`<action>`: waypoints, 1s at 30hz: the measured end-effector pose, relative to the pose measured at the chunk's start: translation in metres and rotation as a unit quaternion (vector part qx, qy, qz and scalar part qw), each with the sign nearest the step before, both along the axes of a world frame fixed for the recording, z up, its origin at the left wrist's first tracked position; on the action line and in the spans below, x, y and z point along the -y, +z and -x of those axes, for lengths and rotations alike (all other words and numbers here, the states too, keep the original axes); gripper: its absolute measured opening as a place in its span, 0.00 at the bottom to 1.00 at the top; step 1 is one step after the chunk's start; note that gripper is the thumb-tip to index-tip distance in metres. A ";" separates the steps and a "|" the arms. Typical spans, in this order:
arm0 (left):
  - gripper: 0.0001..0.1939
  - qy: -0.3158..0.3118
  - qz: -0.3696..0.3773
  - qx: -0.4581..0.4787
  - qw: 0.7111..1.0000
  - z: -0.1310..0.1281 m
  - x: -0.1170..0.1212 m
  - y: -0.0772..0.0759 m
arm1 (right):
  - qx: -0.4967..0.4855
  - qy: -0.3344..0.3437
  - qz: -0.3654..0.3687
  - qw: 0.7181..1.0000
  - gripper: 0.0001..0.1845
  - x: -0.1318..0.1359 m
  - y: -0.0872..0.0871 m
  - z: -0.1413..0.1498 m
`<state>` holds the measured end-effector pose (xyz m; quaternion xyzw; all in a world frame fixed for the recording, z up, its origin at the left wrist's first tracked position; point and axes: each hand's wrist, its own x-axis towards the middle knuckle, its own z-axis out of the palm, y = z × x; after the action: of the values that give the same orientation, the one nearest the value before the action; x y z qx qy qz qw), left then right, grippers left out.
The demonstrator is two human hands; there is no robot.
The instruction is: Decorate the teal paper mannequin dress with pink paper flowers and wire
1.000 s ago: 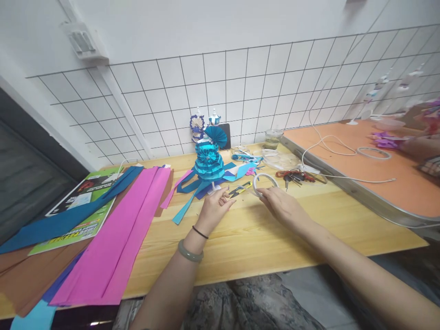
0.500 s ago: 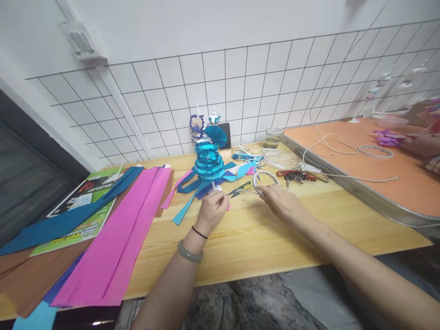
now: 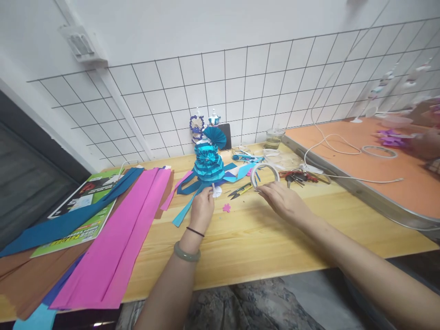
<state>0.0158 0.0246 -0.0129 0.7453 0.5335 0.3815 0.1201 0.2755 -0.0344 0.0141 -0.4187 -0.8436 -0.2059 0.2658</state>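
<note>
My right hand [image 3: 283,201] is closed on the lower rim of a white roll of tape [image 3: 274,168], held upright just above the table. My left hand [image 3: 202,208] is closed at the white stem and round base [image 3: 217,191] of a paper figure [image 3: 208,160]. This figure wears a tiered, pleated blue crepe-paper skirt, with a blue paper fan [image 3: 216,137] near its top. My left fingertips are partly hidden. Between my hands lie yellow-handled thread snips [image 3: 240,189] and a small pink paper flower [image 3: 226,208]. Blue paper strips [image 3: 187,208] spread around the figure.
Pink crepe paper [image 3: 117,243], a dark blue strip [image 3: 68,224] and a green magazine [image 3: 92,183] cover the left side. Pliers and tools [image 3: 299,177] and a glass jar [image 3: 275,137] stand right. A metal edge borders the orange table [image 3: 378,178], where another person's hand [image 3: 426,144] shows.
My left hand has moved slightly left and up to the figure's stem, uncovering the pink flower and white base. The tape roll in my right hand has risen a little.
</note>
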 end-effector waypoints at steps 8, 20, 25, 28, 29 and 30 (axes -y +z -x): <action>0.09 -0.059 0.031 0.189 0.980 -0.009 0.012 0.019 | 0.013 0.074 0.004 0.997 0.16 -0.011 0.007 0.012; 0.15 -0.191 0.321 0.518 0.769 -0.014 0.023 0.034 | 0.030 0.087 -0.017 0.996 0.17 -0.032 -0.007 0.010; 0.16 -0.173 0.318 0.506 0.783 -0.015 0.023 0.034 | 0.017 0.085 -0.004 0.996 0.16 -0.030 -0.012 0.010; 0.17 -0.179 0.307 0.487 0.798 -0.015 0.022 0.030 | -0.008 0.060 -0.001 0.998 0.15 -0.031 -0.016 0.011; 0.17 -0.183 0.303 0.479 0.803 -0.015 0.021 0.028 | -0.015 0.053 0.004 0.998 0.14 -0.031 -0.017 0.012; 0.17 -0.188 0.300 0.471 0.808 -0.015 0.020 0.026 | -0.019 0.048 0.014 0.999 0.14 -0.030 -0.019 0.013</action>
<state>0.0313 0.0042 0.0135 0.4865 0.3491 0.4769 0.6435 0.2623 -0.0040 -0.0047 -0.3855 -0.8602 -0.1734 0.2853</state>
